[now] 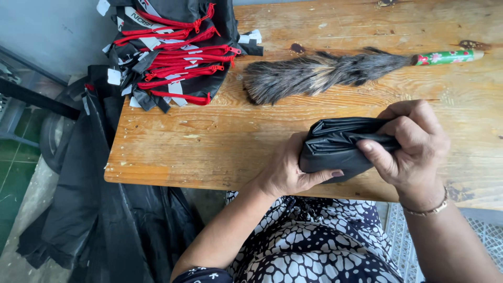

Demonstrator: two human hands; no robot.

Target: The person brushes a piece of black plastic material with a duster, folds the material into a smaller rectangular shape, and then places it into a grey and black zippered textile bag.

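a shiny black folded cloth bundle (335, 149), thick and soft with neat layers at its top edge, sits just above the near edge of the worn wooden table (209, 147). it is tipped a little, with its folds running sideways.

Over a worn wooden table (209, 147), the left hand (288, 170) and right hand (411, 144) grip a folded black fabric bundle (335, 149). Beyond lie a grey-brown feather duster with a green floral handle (325, 73) and a stack of black folded pieces with red drawstrings (175, 52).
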